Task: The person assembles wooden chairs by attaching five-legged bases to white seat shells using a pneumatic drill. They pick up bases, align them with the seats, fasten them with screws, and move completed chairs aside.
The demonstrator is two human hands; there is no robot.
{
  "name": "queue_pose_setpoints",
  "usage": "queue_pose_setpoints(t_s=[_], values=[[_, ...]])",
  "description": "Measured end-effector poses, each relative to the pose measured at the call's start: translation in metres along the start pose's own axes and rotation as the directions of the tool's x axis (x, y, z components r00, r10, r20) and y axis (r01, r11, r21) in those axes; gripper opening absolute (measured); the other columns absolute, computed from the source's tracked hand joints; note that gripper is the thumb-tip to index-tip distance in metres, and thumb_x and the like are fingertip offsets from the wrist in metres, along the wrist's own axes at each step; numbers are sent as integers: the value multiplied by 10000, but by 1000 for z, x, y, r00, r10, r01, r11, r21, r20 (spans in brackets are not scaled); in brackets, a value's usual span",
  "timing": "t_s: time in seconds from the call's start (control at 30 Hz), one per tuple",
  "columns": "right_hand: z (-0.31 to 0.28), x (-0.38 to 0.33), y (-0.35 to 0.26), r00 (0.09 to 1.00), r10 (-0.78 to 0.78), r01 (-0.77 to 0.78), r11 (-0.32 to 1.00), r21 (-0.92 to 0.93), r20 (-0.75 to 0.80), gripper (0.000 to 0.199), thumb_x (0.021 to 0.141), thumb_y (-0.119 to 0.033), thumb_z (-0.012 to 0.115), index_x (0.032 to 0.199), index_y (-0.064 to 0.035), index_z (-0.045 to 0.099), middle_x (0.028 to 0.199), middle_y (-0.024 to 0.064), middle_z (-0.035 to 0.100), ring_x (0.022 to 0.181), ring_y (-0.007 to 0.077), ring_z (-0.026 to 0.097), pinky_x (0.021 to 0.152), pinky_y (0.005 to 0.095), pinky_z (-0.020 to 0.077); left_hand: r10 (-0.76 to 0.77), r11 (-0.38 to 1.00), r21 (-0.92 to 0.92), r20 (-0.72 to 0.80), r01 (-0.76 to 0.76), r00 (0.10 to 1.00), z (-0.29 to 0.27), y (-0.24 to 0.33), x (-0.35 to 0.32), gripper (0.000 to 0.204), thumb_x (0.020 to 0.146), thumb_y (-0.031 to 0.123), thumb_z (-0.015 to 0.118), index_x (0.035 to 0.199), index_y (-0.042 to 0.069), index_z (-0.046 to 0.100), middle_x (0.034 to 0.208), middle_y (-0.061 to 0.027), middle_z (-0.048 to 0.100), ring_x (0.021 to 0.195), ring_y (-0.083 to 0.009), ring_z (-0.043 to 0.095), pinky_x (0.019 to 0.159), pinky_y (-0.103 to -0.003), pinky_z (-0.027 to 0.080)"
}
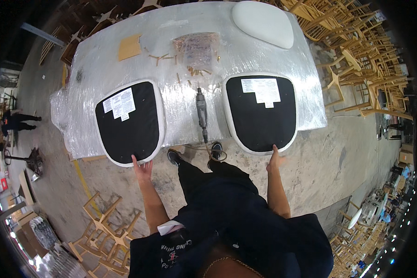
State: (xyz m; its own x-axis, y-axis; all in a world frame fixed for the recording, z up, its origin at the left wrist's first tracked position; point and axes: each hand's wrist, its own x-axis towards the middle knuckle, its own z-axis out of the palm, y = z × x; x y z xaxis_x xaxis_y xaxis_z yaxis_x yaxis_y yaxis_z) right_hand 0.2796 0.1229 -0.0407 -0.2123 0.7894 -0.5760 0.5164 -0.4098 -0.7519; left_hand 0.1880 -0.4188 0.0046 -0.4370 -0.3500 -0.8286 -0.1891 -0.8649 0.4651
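Note:
Two chair seat cushions lie underside up at the near edge of a wrapped table: a left seat cushion (129, 123) and a right seat cushion (263, 116), each with a black backing, white rim and white labels. My left hand (143, 171) grips the left cushion's near edge, thumb on top. My right hand (274, 160) holds the right cushion's near edge, its thumb on the black backing and its fingers mostly hidden. Between the cushions rests a dark power screwdriver (201, 111) with a hose.
Clear plastic film covers the table (185, 129). Farther back are a white cushion (263, 23), a cardboard piece (129, 47), a plastic bag (197, 48) and several small brownish pieces (198, 71). Wooden chair frames (104, 231) stand behind me at left; more are stacked at right. A person (18, 122) is far left.

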Motion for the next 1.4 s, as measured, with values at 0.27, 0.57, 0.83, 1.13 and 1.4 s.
queue_pose_setpoints(t_s=[0.27, 0.57, 0.83, 1.13, 1.4], values=[[63, -21, 47, 811, 244, -487, 786, 382, 531, 566, 1034, -327, 719, 1470, -73, 463, 1476, 181, 527, 1262, 409, 611, 1001, 588, 587, 79, 950, 294, 109, -108, 991, -20, 18, 33, 747, 861, 266, 918, 1473, 205, 495, 1345, -90, 668, 1159, -308, 689, 930, -490, 610], [79, -39, 43, 876, 35, -237, 900, 367, 480, 806, 947, -572, 750, 1451, -1, 488, 1353, 192, 638, 1217, 342, 667, 1005, 477, 621, 18, 977, 197, 295, -79, 955, -65, 51, 61, 587, 941, 244, 839, 1423, 107, 534, 1315, -111, 680, 1156, -300, 704, 949, -469, 626], [107, -113, 194, 394, 762, -557, 643, -525, 514, 421, 1001, -346, 688, 1322, -108, 558, 1063, 172, 667, 894, 274, 695, 782, 440, 609, 345, 625, 732, 53, -272, 937, -224, 92, -35, 674, 791, 475, 906, 1218, 13, 664, 1000, -140, 759, 908, -212, 746, 767, -377, 599], [171, -178, 151, 457, 685, 607, 226, -762, 568, 349, 1011, -373, 630, 1247, -122, 574, 931, 127, 730, 757, 257, 710, 657, 410, 556, 143, 880, 389, -764, 272, 629, -433, -43, -216, 348, 832, 330, 812, 806, -12, 753, 715, -174, 739, 700, -315, 752, 677, -465, 591], [181, -358, 213, 375, 570, 814, 176, -554, 731, 317, 993, -308, 680, 1200, -71, 644, 909, 88, 713, 757, 214, 678, 664, 358, 542, -226, 970, -215, -609, 116, 760, -586, -79, -242, 191, 902, 216, 775, 966, 36, 759, 820, -103, 742, 656, -224, 727, 550, -382, 583]])
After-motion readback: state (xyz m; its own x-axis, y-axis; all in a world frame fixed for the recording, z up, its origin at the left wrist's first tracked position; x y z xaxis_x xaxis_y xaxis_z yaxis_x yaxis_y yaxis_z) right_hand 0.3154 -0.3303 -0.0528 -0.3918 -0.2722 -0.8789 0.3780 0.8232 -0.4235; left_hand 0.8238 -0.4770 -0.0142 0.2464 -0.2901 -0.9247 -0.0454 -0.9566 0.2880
